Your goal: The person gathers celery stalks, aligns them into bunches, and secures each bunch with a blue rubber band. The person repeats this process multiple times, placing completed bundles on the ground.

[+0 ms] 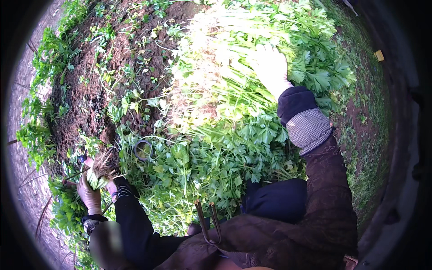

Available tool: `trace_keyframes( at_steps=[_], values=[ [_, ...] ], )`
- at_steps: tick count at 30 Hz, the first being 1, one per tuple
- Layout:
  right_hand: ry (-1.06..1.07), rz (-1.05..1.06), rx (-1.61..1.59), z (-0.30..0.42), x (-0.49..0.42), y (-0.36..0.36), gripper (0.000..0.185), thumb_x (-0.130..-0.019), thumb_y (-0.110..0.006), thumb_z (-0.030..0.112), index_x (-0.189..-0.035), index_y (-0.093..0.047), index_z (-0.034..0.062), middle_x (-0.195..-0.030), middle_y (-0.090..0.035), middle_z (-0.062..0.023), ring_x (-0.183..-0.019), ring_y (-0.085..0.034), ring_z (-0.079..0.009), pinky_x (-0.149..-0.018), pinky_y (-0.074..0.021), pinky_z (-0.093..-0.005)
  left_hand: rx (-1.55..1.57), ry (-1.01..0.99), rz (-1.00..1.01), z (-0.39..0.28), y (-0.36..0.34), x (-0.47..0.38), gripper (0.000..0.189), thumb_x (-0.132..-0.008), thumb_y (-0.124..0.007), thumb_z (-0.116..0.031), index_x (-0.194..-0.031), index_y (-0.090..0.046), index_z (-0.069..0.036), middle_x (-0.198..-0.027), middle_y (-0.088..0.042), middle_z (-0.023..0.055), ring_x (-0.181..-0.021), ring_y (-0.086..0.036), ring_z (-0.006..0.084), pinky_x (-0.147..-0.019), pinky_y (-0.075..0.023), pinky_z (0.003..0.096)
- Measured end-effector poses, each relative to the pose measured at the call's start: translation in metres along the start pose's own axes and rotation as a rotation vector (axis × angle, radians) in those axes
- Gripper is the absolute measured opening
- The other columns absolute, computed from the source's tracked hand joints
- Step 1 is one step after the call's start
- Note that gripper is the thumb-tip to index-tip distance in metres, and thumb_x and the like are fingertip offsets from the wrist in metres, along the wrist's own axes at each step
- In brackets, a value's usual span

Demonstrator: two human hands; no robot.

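At the lower left, my left hand point(89, 194) grips a bunch of celery point(96, 179) by its pale stems. Its brown, tangled roots point(102, 164) point up and away from me. My right hand point(272, 67) rests on the stems of a large celery pile point(241, 77), near where stems meet leaves. Strong glare washes out that hand, so whether its fingers close around stems is unclear. Roots in the pile face left, and the leaves point(314, 67) spread to the right. More leafy celery point(216, 158) lies nearest my body.
A purple ring point(143, 150), perhaps a tape roll, lies among leaves left of the pile. Bare brown soil point(87, 108) with scattered sprigs stretches beyond it. Leafy plants point(42, 101) line the far left. My bent knee point(280, 199) borders the pile. A small yellow object point(379, 55) lies far right.
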State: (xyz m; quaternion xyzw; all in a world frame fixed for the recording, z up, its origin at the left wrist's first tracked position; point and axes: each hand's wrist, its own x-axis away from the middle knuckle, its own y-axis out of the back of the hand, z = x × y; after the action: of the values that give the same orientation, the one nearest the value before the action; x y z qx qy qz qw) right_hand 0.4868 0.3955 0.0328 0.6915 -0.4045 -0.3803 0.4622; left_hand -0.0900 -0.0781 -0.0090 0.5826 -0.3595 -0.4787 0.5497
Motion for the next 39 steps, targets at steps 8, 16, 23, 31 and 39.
trace_keyframes(
  at_steps=[8,16,23,31,39],
  values=[
    [0.015,-0.014,-0.375,-0.007,0.069,0.014,0.037,-0.08,-0.075,0.029,-0.112,-0.067,0.0119,-0.102,-0.064,-0.0062,-0.093,-0.063,-0.0255,-0.079,-0.0526,-0.0365,-0.065,0.027,0.019,0.0,-0.001,0.002,0.076,-0.065,-0.075,-0.004,-0.134,-0.044,-0.01,-0.115,-0.06,0.0152,-0.106,-0.058,0.0379,-0.093,-0.0464,0.0482],
    [0.109,-0.293,-0.292,-0.008,0.065,0.016,0.033,-0.077,-0.073,0.024,-0.107,-0.066,0.0119,-0.12,-0.06,-0.0053,-0.116,-0.055,-0.0284,-0.102,-0.042,-0.0472,-0.058,0.008,0.015,-0.002,0.001,0.001,0.083,-0.066,-0.074,-0.001,-0.14,-0.038,-0.011,-0.114,-0.059,0.0153,-0.105,-0.057,0.0384,-0.093,-0.0471,0.0475],
    [0.185,-0.429,-0.449,-0.026,0.067,0.036,0.033,-0.081,-0.072,0.025,-0.109,-0.064,0.0085,-0.112,-0.066,-0.0088,-0.109,-0.061,-0.0261,-0.104,-0.0439,-0.0446,-0.048,0.003,0.33,-0.018,0.052,-0.014,0.103,-0.061,-0.081,-0.012,-0.15,-0.029,-0.013,-0.138,-0.05,0.0156,-0.129,-0.045,0.0378,-0.11,-0.0359,0.0477],
    [-0.124,-0.037,-1.028,-0.051,0.083,0.043,0.044,-0.086,-0.077,0.03,-0.116,-0.063,0.0014,-0.101,-0.071,-0.0113,-0.086,-0.066,-0.0172,-0.08,-0.0524,-0.0305,0.386,-0.182,-0.017,-0.16,0.089,-0.109,0.062,-0.082,-0.072,-0.005,-0.14,-0.049,-0.006,-0.134,-0.06,0.015,-0.12,-0.059,0.0304,-0.105,-0.0465,0.0399],
    [-0.123,-0.013,-1.265,-0.057,0.09,0.048,0.04,-0.085,-0.077,0.021,-0.116,-0.062,0.0022,-0.101,-0.07,-0.0086,-0.091,-0.067,-0.0152,-0.08,-0.0526,-0.0292,2.005,0.168,0.399,-0.478,0.058,-0.194,0.044,-0.092,-0.071,-0.021,-0.129,-0.056,-0.003,-0.118,-0.067,0.0106,-0.106,-0.065,0.0184,-0.091,-0.0522,0.0337]
  ],
)
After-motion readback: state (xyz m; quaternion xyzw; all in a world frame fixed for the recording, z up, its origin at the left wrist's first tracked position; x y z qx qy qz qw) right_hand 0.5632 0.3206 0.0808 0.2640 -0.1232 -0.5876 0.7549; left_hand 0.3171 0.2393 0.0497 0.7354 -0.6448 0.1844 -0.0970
